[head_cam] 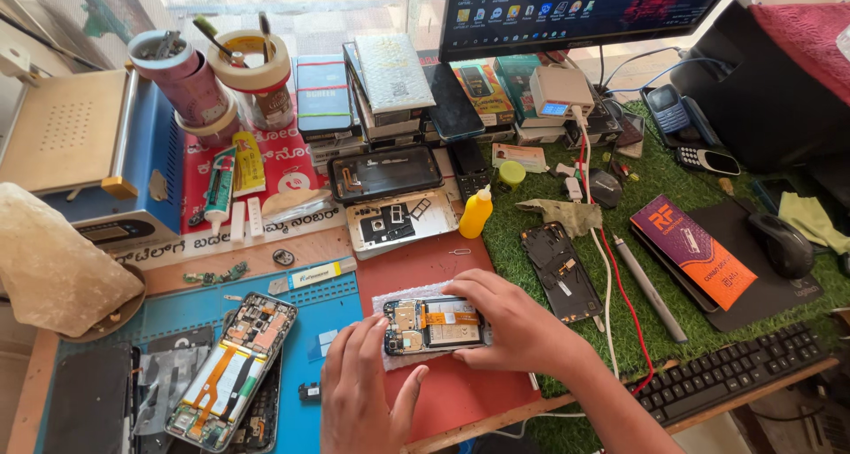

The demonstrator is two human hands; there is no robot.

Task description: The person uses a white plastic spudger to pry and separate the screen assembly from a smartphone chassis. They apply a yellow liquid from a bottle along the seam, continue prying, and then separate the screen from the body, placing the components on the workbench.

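An opened smartphone (434,325) with its back cover off lies on a white cloth on a red mat (425,264), showing a board, an orange flex strip and a battery. My right hand (509,321) grips the phone's right end, fingers curled over its top and bottom edges. At the phone's left end rests my left hand (363,392), fingers spread and fingertips touching the edge. A second disassembled phone (232,370) with an orange flex cable lies to the left on a blue mat (319,308).
A yellow squeeze bottle (476,212) stands behind the red mat. A black phone frame (561,271), a purple-orange box (692,250), a mouse (783,244) and a keyboard (730,372) lie on green turf at right. Phone boxes, tape rolls, a monitor and a blue machine (93,157) line the back.
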